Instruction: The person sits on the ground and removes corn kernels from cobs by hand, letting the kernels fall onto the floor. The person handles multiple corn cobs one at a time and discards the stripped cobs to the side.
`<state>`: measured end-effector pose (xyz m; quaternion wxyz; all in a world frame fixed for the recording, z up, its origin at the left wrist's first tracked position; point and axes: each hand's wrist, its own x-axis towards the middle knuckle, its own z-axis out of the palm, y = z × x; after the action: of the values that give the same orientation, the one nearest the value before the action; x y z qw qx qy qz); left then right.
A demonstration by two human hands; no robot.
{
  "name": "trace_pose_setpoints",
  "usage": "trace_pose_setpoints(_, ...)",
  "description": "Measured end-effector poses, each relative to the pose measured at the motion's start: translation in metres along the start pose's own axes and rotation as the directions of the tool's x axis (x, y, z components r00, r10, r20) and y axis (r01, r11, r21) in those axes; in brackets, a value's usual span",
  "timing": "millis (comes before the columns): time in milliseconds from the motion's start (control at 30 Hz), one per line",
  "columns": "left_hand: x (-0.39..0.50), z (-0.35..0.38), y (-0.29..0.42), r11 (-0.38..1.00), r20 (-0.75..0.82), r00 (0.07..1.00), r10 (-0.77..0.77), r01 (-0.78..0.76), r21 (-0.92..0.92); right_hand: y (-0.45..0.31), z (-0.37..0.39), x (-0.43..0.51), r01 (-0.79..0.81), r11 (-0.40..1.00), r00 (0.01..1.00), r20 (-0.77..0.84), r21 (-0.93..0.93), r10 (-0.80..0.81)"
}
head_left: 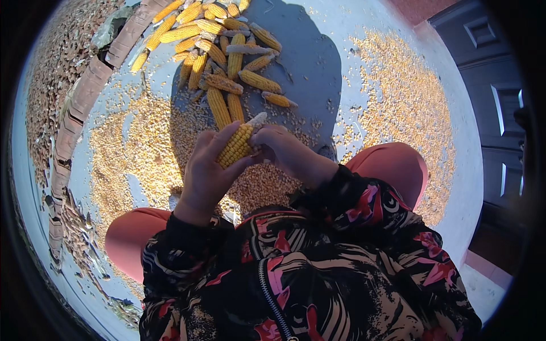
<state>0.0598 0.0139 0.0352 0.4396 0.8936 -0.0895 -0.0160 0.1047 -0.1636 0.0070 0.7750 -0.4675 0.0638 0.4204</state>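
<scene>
My left hand (pixel 207 166) is closed around an ear of yellow corn (pixel 236 146), its thumb and fingers along the two sides. The pale bare tip of the ear points up and to the right. My right hand (pixel 277 147) rests against the ear's right side, fingers bent, with a few loose kernels at the fingertips; whether it grips the cob itself is hard to tell. Loose corn kernels (pixel 264 187) lie below both hands. Just beyond them is a pile of corn ears (pixel 234 62), partly in my shadow.
Spread kernels lie on the pale floor at left (pixel 140 140) and right (pixel 401 89). A curved row of terracotta tiles (pixel 87 91) runs along the left, with brown pieces heaped beyond it. A dark panelled door (pixel 490 85) stands at far right. My bent knees flank the kernels.
</scene>
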Motion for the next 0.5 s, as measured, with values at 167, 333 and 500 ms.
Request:
trace_pose_setpoints(167,-0.002,0.000,0.001,1.000,0.016,1.000,-0.016,0.016,0.014,0.001,0.007,-0.003,0.033,0.999,0.999,-0.013,-0.023,-0.033)
trace_pose_setpoints(333,-0.002,0.000,-0.008,0.993,-0.064,0.998,0.001,-0.008,-0.120,0.002,0.007,-0.006,0.088,0.996,0.995,0.042,0.014,-0.089)
trace_pose_setpoints(500,-0.006,0.000,-0.003,0.999,-0.034,0.999,0.037,-0.035,0.041,0.002,0.010,-0.005,0.064,0.987,0.998,0.003,-0.151,-0.064)
